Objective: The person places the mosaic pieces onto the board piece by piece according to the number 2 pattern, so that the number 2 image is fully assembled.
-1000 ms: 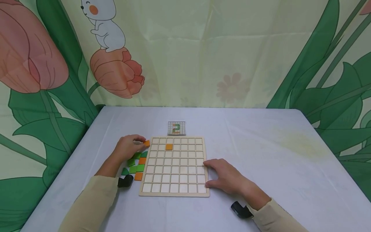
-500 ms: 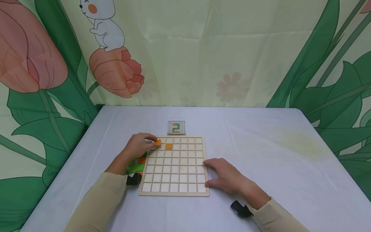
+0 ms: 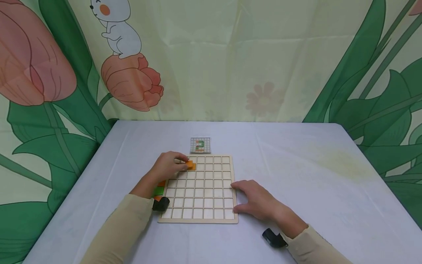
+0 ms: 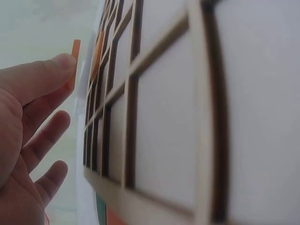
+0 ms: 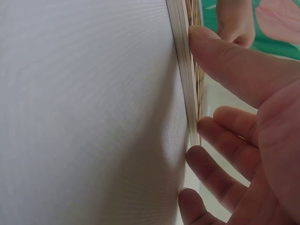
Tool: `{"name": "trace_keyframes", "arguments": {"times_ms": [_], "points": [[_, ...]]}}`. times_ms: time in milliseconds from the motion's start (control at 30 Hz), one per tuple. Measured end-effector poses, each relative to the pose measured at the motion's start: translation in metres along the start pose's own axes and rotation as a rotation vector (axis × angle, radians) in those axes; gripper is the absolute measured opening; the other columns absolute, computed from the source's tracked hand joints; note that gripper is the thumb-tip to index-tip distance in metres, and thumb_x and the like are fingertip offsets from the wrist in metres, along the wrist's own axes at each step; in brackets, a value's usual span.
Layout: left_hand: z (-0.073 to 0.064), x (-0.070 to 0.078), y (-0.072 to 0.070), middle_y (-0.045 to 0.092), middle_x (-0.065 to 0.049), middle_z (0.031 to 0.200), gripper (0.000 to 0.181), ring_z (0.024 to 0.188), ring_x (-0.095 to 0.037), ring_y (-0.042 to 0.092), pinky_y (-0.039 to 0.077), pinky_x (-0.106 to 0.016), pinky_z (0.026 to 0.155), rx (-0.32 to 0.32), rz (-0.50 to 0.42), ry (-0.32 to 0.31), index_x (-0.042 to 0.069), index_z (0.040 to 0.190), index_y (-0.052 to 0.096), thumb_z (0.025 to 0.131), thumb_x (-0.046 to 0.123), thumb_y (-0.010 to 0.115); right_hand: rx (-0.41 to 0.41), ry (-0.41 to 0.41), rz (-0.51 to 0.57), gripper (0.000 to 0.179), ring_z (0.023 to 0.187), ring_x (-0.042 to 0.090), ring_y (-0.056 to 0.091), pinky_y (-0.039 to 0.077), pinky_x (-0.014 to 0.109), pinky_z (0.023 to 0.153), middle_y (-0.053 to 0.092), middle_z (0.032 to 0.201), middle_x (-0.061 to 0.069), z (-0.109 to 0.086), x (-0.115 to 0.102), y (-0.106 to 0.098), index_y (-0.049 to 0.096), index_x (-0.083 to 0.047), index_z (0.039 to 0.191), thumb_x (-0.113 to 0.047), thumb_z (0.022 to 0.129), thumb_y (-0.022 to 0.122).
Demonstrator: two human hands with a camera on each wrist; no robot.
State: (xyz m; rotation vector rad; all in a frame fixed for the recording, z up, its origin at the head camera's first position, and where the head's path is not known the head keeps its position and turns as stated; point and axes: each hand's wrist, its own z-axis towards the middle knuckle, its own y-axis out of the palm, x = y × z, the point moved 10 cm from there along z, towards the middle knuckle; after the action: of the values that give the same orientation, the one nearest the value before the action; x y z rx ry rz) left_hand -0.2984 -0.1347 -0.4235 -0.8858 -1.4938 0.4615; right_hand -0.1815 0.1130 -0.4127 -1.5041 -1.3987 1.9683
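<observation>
My left hand [image 3: 169, 167] pinches a thin orange tile [image 4: 76, 48] between thumb and finger, with the other fingers spread loosely. The tile is over the upper left part of a wooden grid board [image 3: 197, 221] with square cells. Just beside it, another orange tile [image 3: 193, 168] lies in a cell of the second row, partly overlapped by the held one in the head view. My right hand [image 3: 258, 202] rests at the board's right edge, thumb and fingertips [image 5: 201, 33] touching the rim, fingers relaxed and apart.
Beyond the board lies a small card [image 3: 200, 145] printed with a grid and a green and orange figure. Loose green tiles [image 3: 159, 190] and orange ones lie left of the board, partly hidden by my left arm. A white cloth [image 3: 296, 157] covers the table.
My left hand has carried the pinched orange tile rightward, from the board's left edge to over the cells beside the placed orange tile. My right hand has stayed put.
</observation>
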Motion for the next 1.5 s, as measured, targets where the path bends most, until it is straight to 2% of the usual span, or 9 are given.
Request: {"name": "trace_keyframes", "arguments": {"times_ms": [267, 600, 900, 1067, 1500], "points": [[0.003, 0.013, 0.010, 0.069, -0.004, 0.116, 0.025, 0.123, -0.029, 0.055, 0.046, -0.045, 0.101, -0.005, 0.001, 0.041, 0.012, 0.112, 0.076, 0.091, 0.024, 0.076, 0.005, -0.002, -0.002, 0.064, 0.124, 0.033, 0.051, 0.041, 0.049, 0.103, 0.059, 0.133, 0.012, -0.001, 0.000, 0.000, 0.058, -0.001, 0.134, -0.022, 0.079, 0.084], [0.006, 0.017, 0.016, 0.069, -0.002, 0.114, 0.024, 0.119, -0.026, 0.057, 0.048, -0.042, 0.099, -0.028, 0.005, 0.026, 0.012, 0.112, 0.075, 0.091, 0.024, 0.076, 0.007, -0.002, -0.009, 0.065, 0.125, 0.034, 0.051, 0.041, 0.049, 0.104, 0.059, 0.133, 0.012, 0.000, 0.001, 0.000, 0.058, -0.001, 0.134, -0.023, 0.079, 0.084], [0.006, 0.029, 0.021, 0.071, 0.000, 0.107, 0.021, 0.105, -0.023, 0.063, 0.051, -0.039, 0.091, -0.029, 0.013, 0.101, 0.011, 0.109, 0.076, 0.090, 0.021, 0.076, 0.012, -0.019, -0.013, 0.064, 0.125, 0.034, 0.051, 0.040, 0.050, 0.104, 0.059, 0.132, 0.012, 0.000, 0.000, 0.000, 0.058, -0.001, 0.133, -0.023, 0.079, 0.085], [0.007, 0.030, 0.025, 0.070, 0.001, 0.106, 0.020, 0.104, -0.022, 0.063, 0.052, -0.038, 0.091, -0.040, 0.016, 0.107, 0.011, 0.108, 0.075, 0.090, 0.021, 0.076, 0.004, 0.000, -0.002, 0.064, 0.125, 0.034, 0.051, 0.040, 0.050, 0.104, 0.059, 0.133, 0.012, 0.000, 0.001, 0.001, 0.058, -0.002, 0.134, -0.023, 0.079, 0.084], [0.009, 0.035, 0.027, 0.071, 0.001, 0.103, 0.017, 0.103, -0.022, 0.060, 0.050, -0.039, 0.091, -0.022, 0.064, 0.123, 0.012, 0.105, 0.076, 0.090, 0.018, 0.077, 0.000, 0.005, 0.000, 0.064, 0.125, 0.034, 0.051, 0.040, 0.050, 0.104, 0.059, 0.133, 0.013, 0.000, -0.001, 0.000, 0.058, 0.000, 0.134, -0.021, 0.079, 0.084]]}}
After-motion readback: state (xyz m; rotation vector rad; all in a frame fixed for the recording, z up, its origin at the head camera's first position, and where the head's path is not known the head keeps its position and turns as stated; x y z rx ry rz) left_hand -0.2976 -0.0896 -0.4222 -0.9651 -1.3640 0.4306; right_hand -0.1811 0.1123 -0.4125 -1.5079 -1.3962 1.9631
